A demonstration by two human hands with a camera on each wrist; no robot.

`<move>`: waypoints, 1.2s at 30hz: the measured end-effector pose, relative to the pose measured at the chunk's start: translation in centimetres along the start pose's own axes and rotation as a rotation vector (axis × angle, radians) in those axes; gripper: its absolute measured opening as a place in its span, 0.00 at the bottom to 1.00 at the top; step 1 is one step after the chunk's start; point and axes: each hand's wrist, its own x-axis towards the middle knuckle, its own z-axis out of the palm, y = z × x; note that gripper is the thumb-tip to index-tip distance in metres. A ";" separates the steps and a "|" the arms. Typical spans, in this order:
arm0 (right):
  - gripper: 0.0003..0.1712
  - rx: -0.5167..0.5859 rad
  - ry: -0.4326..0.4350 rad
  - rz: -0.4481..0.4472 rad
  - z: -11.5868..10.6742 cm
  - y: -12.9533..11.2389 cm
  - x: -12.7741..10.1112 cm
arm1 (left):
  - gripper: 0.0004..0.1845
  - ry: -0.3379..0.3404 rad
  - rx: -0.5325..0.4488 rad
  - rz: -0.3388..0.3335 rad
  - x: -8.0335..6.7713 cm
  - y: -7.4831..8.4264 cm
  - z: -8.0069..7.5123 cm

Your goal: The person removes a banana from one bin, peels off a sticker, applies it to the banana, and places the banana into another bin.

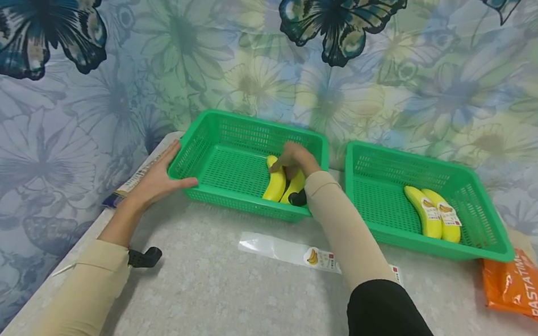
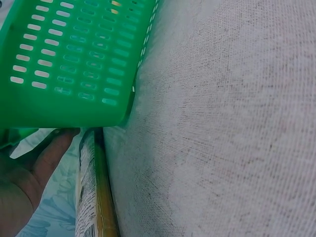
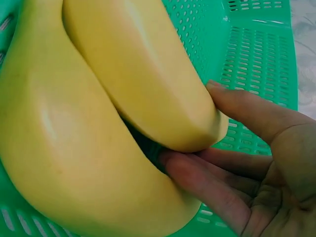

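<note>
In the head view, my right hand (image 1: 298, 159) reaches into the left green basket (image 1: 223, 199). Thumb and fingers pinch the end of a yellow banana (image 3: 148, 74), the left one of two lying side by side. The other banana (image 3: 69, 148) rests close against it, partly hidden by the wrist in the head view. No label shows on either of these. My left hand (image 1: 156, 175) touches the same basket's left end, fingers extended along the outside and thumb at the front corner.
The right green basket (image 1: 423, 244) holds two labelled bananas (image 1: 433, 214). A clear strip of banana stickers (image 1: 283, 249) lies in front, partly under the right forearm. An orange bag (image 1: 530, 291) lies at the right; a printed package (image 2: 89, 192) is by the left hand. A butterfly-print cloth hangs behind.
</note>
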 end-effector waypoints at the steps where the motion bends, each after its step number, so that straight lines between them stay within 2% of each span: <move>1: 0.28 -0.013 0.009 -0.005 -0.1 0.1 -0.1 | 0.59 0.001 -0.001 -0.001 0.0 0.0 0.0; 3: 0.26 -0.019 0.029 -0.008 -0.3 0.1 -0.3 | 0.59 0.002 -0.001 -0.003 0.0 0.0 0.0; 10: 0.23 0.078 0.111 -0.011 -1.7 0.8 -1.8 | 0.59 0.000 0.004 -0.012 -0.1 0.1 0.5; 16: 0.22 0.127 0.213 -0.089 -3.8 0.4 -4.7 | 0.60 -0.001 -0.011 -0.027 -0.3 0.2 0.7; 18: 0.22 0.146 0.247 -0.112 -4.5 0.2 -6.0 | 0.60 -0.003 -0.006 -0.028 -0.2 0.4 0.5; 22: 0.20 0.109 0.308 -0.120 -6.0 0.3 -9.3 | 0.60 -0.011 0.010 -0.037 -0.2 0.5 0.0; 27: 0.29 0.136 0.350 -0.114 -6.8 1.9 -13.7 | 0.60 -0.028 0.005 -0.053 -0.2 0.8 0.1; 33: 0.20 0.145 0.375 -0.134 -5.2 4.4 -19.5 | 0.59 -0.030 -0.032 -0.074 -0.5 0.8 0.1; 36: 0.20 0.152 0.346 -0.130 -3.8 5.8 -22.2 | 0.58 -0.027 -0.054 -0.066 -0.6 0.9 0.2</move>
